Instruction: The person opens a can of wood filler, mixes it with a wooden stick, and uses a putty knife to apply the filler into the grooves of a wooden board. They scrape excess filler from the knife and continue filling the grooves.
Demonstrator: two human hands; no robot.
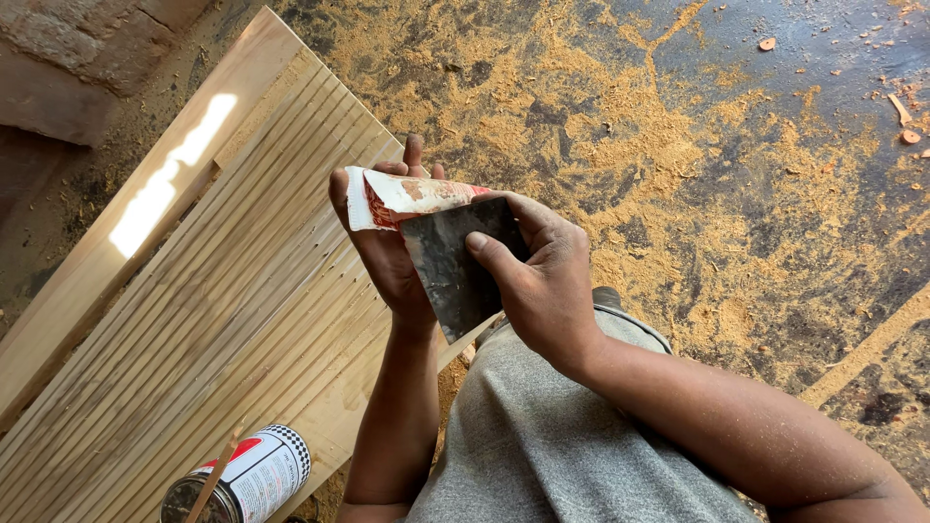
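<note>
2 hands, 1 scraper blade, 1 folded red-and-white wrapper, 1 grooved wooden panel and 1 tin with a stick in it — that is the count.

The left hand [387,247] is raised palm-up near the middle of the view, fingers pointing to 12 o'clock, its forearm running straight down to 6 o'clock. Across its fingers lies the red-and-white wrapper [402,199], held there with the fingers only slightly curled. The right hand [542,281] comes in from 4 o'clock, wrist bent, and is closed on the dark metal scraper blade [450,271]: thumb pressed flat on the blade's face, the other fingers wrapped over its upper edge. The blade rests against the left palm, just under the wrapper and touching it.

Below the hands sits a knee in grey cloth [552,436]. The grooved wooden panel [203,320] lies slantwise at 9 o'clock on a floor strewn with sawdust [668,145]. The tin [242,479] — red, white and checkered, with a thin stick standing in it — sits at 7 o'clock on the panel's lower edge.
</note>
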